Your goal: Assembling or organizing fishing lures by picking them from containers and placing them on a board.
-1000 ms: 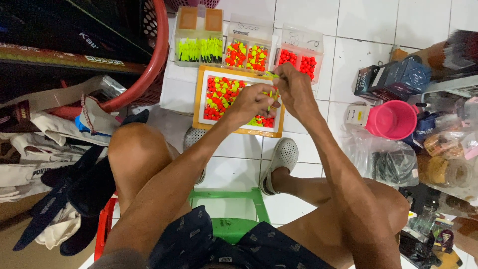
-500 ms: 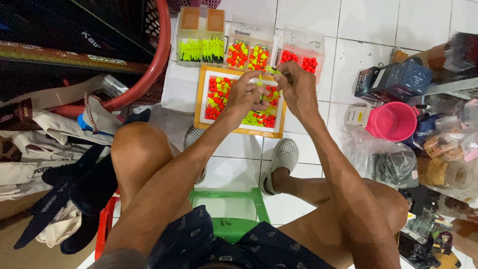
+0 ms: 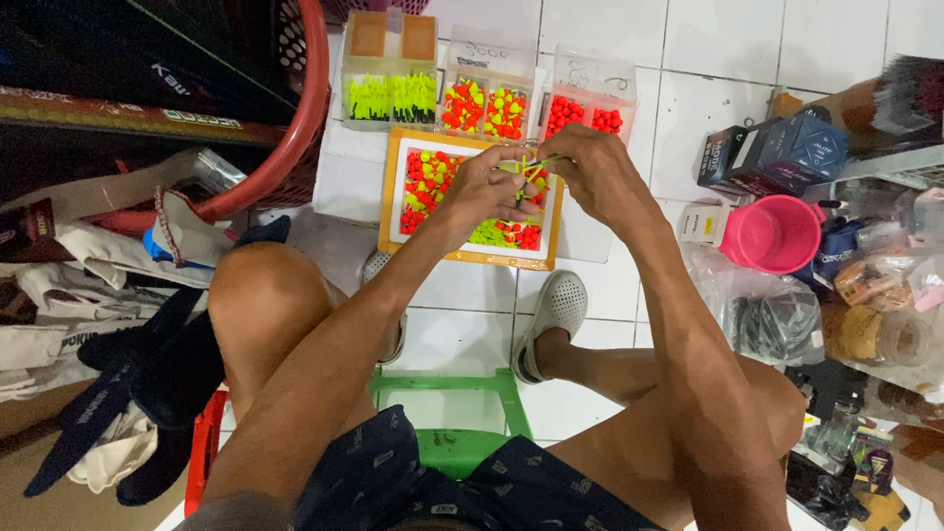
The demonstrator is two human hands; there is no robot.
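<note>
Hands slightly lower now, thin yellow-green piece (image 3: 532, 169) seemingly between both grips.

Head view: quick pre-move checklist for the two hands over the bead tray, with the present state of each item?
1. Both hands in view over the orange-rimmed tray: ok.
2. Left hand pinching the thin yellow-green pieces: ok, fingertips closed on them.
3. Right hand on the same pieces: ok, fingertips meet the left hand's.
4. How many pieces are held: cannot tell, too small.
5. Tray flat on the white tiled floor, beads inside it: ok.
6. Three clear boxes behind the tray open, with contents sorted by colour: ok.
</note>
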